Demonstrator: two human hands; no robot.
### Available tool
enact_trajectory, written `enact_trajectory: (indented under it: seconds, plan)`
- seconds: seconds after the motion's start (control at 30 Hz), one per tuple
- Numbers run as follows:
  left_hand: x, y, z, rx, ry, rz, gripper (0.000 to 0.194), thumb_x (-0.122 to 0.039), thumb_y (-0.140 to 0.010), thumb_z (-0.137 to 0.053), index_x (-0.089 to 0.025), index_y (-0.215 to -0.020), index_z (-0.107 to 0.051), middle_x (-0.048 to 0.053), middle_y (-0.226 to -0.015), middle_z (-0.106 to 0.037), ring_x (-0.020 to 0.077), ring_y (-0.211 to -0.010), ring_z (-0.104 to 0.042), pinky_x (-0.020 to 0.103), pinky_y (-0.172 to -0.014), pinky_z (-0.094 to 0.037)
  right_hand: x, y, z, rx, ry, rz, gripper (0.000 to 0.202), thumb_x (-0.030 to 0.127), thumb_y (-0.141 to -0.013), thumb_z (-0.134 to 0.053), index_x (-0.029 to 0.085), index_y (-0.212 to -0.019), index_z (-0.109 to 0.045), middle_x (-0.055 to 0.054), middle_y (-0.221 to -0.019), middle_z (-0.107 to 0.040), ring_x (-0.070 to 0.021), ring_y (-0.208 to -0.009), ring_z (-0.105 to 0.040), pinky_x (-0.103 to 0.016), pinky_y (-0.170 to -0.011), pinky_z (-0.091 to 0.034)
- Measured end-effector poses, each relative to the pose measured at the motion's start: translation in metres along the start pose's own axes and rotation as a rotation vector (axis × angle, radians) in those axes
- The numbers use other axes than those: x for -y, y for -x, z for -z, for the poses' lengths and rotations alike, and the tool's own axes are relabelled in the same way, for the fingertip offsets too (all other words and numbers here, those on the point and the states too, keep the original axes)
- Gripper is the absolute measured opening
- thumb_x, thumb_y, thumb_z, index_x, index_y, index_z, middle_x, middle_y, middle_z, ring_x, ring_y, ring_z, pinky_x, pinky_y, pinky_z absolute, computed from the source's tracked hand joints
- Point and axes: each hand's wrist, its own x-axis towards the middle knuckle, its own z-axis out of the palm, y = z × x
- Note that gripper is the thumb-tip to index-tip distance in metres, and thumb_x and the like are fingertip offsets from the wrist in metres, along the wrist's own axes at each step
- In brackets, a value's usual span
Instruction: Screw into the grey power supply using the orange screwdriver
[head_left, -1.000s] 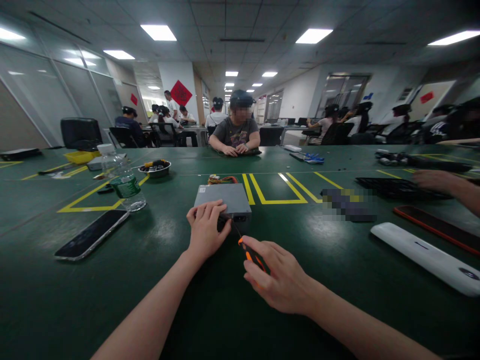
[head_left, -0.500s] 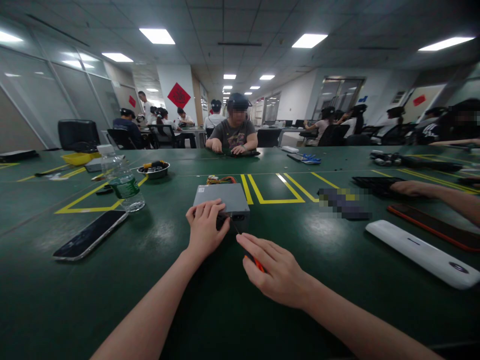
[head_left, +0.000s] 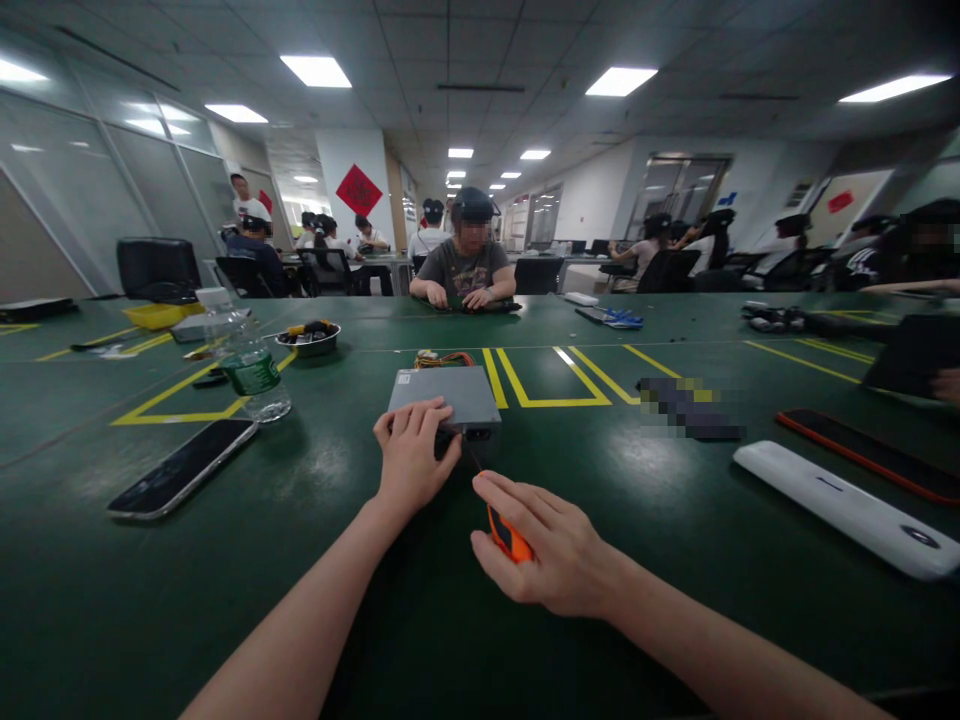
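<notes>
A grey metal computer power supply (head_left: 442, 386) lies on the green table, its bundle of coloured wires (head_left: 444, 360) at the far side. My left hand (head_left: 415, 450) grips its near left part, fingers over the top and thumb at the near face. In my right hand (head_left: 551, 545) is a screwdriver (head_left: 511, 540) with an orange and black handle. Its thin shaft points toward the near face of the power supply, close to my left thumb. Whether the tip sits on a screw I cannot tell.
To the left are a phone (head_left: 184, 468), a water bottle (head_left: 251, 370) and a metal bowl (head_left: 309, 340) of tools. A white oblong device (head_left: 840, 510) and an orange-edged phone (head_left: 862, 452) lie right. Across the table sits a person (head_left: 466, 265).
My right thumb has shifted down and more of the orange handle shows. My left hand stays on the power supply. At far right, another person's hand has drawn a black item away and tilted it up.
</notes>
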Motion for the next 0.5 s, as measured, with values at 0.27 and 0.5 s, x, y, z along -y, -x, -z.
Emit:
enact_trajectory:
  seconds: [0.27,0.5]
  plan:
    - [-0.0006,-0.0002,0.001,-0.004,-0.002,0.004,0.026,-0.031,-0.078,-0.057,-0.025,-0.103,-0.056,0.003,-0.118,-0.06,0.0249,-0.108,-0.049,0.044,-0.092,-0.026,-0.0016,-0.0013,0.0046,0.022,0.042,-0.016,0.015,0.016,-0.083,-0.056,0.018,-0.098,-0.053,-0.016,-0.115,-0.057,-0.0256,-0.117,-0.049,-0.036,-0.087,-0.05]
    - [-0.0004,-0.0001,0.0007,0.001,-0.002,0.002,0.026,-0.03,-0.078,-0.057,-0.025,-0.103,-0.055,0.003,-0.119,-0.059,0.0247,-0.109,-0.048,0.044,-0.092,-0.025,-0.0074,0.0001,0.005,-0.066,0.068,-0.018,0.017,0.016,-0.084,-0.058,0.017,-0.099,-0.05,-0.015,-0.104,-0.063,-0.0196,-0.101,-0.06,-0.029,-0.078,-0.053]
